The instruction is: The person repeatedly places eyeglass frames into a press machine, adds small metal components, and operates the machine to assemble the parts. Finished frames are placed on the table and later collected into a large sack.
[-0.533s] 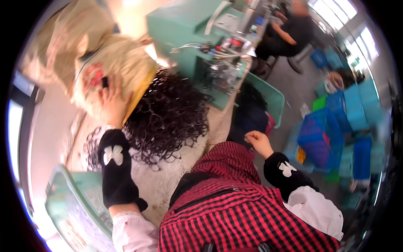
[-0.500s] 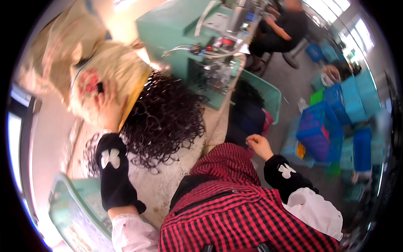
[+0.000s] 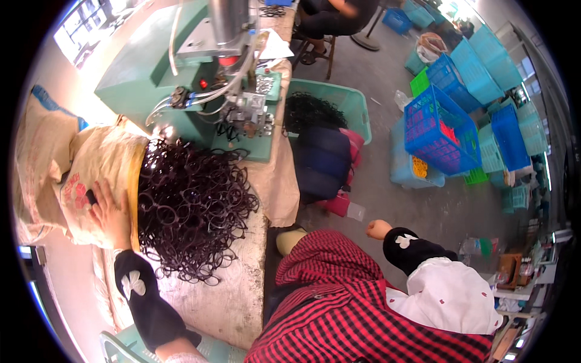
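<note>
My left hand (image 3: 111,216) lies flat on a beige woven sack (image 3: 91,163), fingers apart, with a black band around one finger. From the sack's yellow-edged mouth, a large heap of dark, glossy rings (image 3: 193,206) spills onto the worktable (image 3: 233,290). The heap lies just right of that hand, which grips none of the rings. My right hand (image 3: 379,229) hangs above the floor, right of my checked apron. Its fingers are curled in, and nothing shows in them.
Beyond the heap stands a green machine (image 3: 163,78) with tubes and a metal head. A dark blue padded seat (image 3: 324,163) is beside the table, near a green bin (image 3: 357,103) of black pieces. Blue crates (image 3: 442,133) stack at right. Another person (image 3: 333,21) sits at the back.
My view has swung to the right, so the machine, sack and heap appear farther left. The left hand stays on the sack. My right hand has moved out from my lap, its fingers now curled.
</note>
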The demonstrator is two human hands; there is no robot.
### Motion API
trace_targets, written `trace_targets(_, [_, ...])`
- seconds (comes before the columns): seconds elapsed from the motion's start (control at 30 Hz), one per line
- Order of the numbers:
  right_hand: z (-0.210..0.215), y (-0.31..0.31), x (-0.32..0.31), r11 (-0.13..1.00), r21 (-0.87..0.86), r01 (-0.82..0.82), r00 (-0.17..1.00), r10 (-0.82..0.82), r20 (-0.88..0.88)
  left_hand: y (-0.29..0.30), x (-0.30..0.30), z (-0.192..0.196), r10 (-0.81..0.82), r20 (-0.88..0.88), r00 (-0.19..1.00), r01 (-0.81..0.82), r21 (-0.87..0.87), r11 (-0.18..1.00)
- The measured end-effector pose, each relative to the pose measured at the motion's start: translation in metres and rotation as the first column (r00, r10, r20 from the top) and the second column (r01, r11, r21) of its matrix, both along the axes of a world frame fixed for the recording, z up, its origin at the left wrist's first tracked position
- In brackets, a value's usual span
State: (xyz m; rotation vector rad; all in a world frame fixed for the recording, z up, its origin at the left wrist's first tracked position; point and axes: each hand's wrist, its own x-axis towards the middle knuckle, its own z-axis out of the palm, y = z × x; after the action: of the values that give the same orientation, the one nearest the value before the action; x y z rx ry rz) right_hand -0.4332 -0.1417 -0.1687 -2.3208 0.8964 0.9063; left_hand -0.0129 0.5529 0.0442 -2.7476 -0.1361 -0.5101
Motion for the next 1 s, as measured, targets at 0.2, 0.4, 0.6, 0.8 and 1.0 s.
trace_targets(0.2, [-0.028,0.042,0.061,0.972,0.177,-0.153,0.963,0.106,0.249,0.032,0.001,0.005,-0.181,0.012,0.983,0.181,-0.037,0.983])
trace_targets(0.4, [-0.024,0.055,0.071,0.941,0.310,-0.136,0.960,0.049,0.275,-0.090,-0.131,0.091,-0.367,0.289,0.884,0.437,-0.237,0.867])
trace_targets(0.6, [-0.036,-0.008,0.024,0.985,0.174,-0.022,0.959,-0.028,0.281,-0.216,-0.227,0.006,-0.249,0.323,0.913,0.402,-0.618,0.675])
trace_targets(0.8, [-0.106,-0.167,0.008,0.831,0.366,0.418,0.843,-0.505,0.185,-0.409,-0.229,-0.129,-0.365,-0.111,0.924,-0.167,-0.978,-0.123])
trace_targets(1.0, [-0.206,-0.334,0.162,0.647,0.354,0.676,0.596,-0.762,0.253,-0.546,-0.185,-0.291,-0.439,-0.154,0.885,-0.022,-0.956,0.292])
